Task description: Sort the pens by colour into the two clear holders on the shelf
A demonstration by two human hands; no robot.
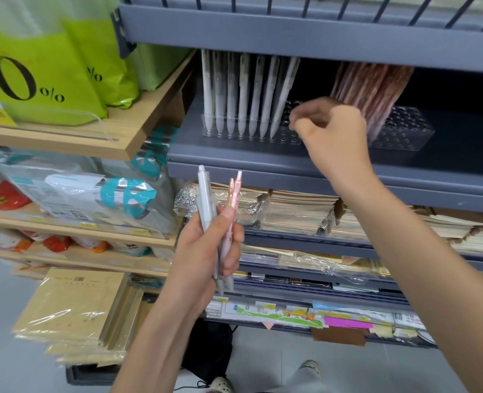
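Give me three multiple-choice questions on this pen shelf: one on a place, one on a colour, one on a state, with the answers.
1. Where do the white pens stand?
A. in the left holder
B. in the right holder
C. on the wooden shelf

2. What colour are the bags at upper left?
A. blue
B. green
C. black

3. What is the left hand doing?
A. hanging empty
B. pressing the shelf
C. gripping pens

Answers:
1 A, they stand upright in the clear holder on the left.
2 B, the bags are bright green.
3 C, its fingers curl round white and pink pens.
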